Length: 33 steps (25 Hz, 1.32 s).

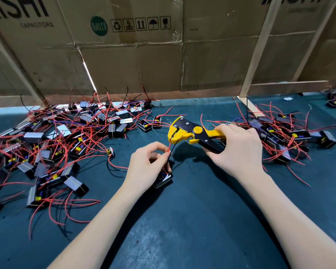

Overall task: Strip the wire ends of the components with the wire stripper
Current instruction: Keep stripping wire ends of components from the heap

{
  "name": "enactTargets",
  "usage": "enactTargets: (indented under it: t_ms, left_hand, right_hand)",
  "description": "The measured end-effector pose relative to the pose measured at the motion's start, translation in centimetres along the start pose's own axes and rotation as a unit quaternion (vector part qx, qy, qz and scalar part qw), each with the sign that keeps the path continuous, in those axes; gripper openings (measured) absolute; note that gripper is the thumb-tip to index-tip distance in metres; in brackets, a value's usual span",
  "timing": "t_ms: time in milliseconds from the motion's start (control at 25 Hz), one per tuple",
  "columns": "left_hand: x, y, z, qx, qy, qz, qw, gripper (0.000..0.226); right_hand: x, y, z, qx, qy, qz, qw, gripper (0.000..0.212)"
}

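My left hand [147,167] pinches the thin, floppy wires [169,149] close to their ends, component [163,179] under my palm; my right hand [239,150] squeezes the stripper [190,132], ends in its mouth

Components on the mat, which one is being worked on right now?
The component under the left hand: its red wire runs up into the stripper. The others lie loose in side piles.

One head-worn camera looks forward and down, close over the worktable [182,220].
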<state>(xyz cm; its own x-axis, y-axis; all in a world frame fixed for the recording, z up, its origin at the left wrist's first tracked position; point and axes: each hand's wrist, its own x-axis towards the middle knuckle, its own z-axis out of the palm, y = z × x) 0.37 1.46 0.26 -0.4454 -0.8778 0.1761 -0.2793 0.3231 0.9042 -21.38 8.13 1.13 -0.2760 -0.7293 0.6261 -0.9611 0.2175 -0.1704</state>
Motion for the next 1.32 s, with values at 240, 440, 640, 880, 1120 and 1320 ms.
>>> enactTargets:
  t_ms: [240,440,640,880,1120,1320]
  left_hand:
    - [0.0,-0.1,-0.1,0.060,0.033,0.028,0.997,0.014]
    - [-0.1,0.3,0.0,-0.016,-0.004,0.041,0.999,0.013]
    - [0.2,0.8,-0.8,0.033,-0.017,0.130,0.991,0.048]
    - [1.9,-2.0,-8.3,0.420,0.350,-0.021,0.837,0.049]
    - [1.7,-4.6,-10.6,0.498,0.231,-0.137,0.825,0.032]
    - [2.0,-3.7,-10.4,0.448,0.306,-0.067,0.837,0.024]
  right_hand:
    - [-0.1,0.1,0.0,-0.018,0.068,0.019,0.997,0.038]
    - [0.3,1.2,0.2,-0.010,0.088,0.058,0.994,0.052]
    - [0.5,1.7,-0.3,0.015,0.110,0.086,0.990,0.054]
    - [0.1,0.4,-0.5,0.068,0.036,-0.014,0.997,0.049]
    - [-0.4,0.3,0.8,-0.021,-0.038,-0.030,0.999,0.049]
    - [-0.1,2.0,1.1,-0.090,-0.053,0.028,0.994,0.051]
